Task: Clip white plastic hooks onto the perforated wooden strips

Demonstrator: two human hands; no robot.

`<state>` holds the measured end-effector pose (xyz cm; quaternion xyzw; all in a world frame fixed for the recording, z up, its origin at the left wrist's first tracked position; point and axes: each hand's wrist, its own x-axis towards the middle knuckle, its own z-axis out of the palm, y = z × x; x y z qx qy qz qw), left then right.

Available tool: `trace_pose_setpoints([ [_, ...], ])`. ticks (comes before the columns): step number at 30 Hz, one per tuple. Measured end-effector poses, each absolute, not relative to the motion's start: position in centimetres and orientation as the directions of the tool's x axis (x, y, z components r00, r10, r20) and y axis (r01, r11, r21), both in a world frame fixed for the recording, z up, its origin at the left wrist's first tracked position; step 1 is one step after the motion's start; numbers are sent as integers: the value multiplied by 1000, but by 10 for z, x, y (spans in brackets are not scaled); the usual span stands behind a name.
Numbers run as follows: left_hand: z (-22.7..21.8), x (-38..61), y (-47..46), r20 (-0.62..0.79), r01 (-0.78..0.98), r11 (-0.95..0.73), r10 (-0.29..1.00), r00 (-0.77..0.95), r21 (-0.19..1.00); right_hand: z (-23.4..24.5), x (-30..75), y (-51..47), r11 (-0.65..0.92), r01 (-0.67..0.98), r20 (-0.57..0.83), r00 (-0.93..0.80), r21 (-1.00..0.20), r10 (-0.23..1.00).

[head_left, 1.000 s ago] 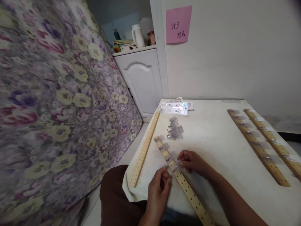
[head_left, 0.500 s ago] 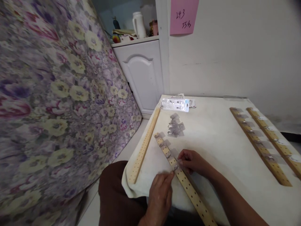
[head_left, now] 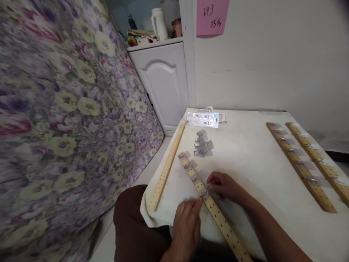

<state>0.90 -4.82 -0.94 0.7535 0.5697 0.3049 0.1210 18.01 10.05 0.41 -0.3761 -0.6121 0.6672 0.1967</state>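
Drilled strip: lies slantwise on the cloth-covered desk, between the two hands, its near end running out of view at the bottom; a row of clips sits across its far part.
Right hand: thumb and forefinger look pinched on the clear tab of the nearest clip, at the strip's right edge.
Left hand: fingertips meet the strip's left edge beside that same clip; whether this grip has closed on anything cannot be told.
Clip's seating: it may shift or sit crooked if the right fingers tug the tab sideways while the left ones give little support.
Strip's steadiness: it could swivel on the cloth, since only fingertip contact shows; an uneven push from one side would cause it.
Clear tab: probably slick, it may slide from the pinch if squeezed off centre.
Loose clips: heaped near the strip's far end; a swing of the strip might scatter them.
Side strip: lies along the desk's left edge, where a knock from the left arm could tip it off.
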Motion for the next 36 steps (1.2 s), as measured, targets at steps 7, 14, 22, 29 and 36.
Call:
trace_pose_setpoints([
  [7, -13, 11, -47, 334, 808, -297, 933, 133, 509, 4, 180, 99, -168, 211, -266, -629, -963, 731],
  [14, -10, 14, -41, 306, 843, -242, 947, 98, 480, 7, 180, 100, -177, 227, -282, -627, -958, 726],
  [22, -6, 11, -34, 285, 844, -237, 953, 105, 481, 9, 179, 99, -174, 221, -276, -622, -960, 733],
  [29, -7, 11, -34, 276, 839, -247, 953, 121, 484, 11, 178, 98, -179, 238, -291, -613, -955, 734],
  [36, -8, 11, -35, 267, 848, -233, 957, 113, 476, 10, 178, 98, -198, 210, -287, -627, -957, 724],
])
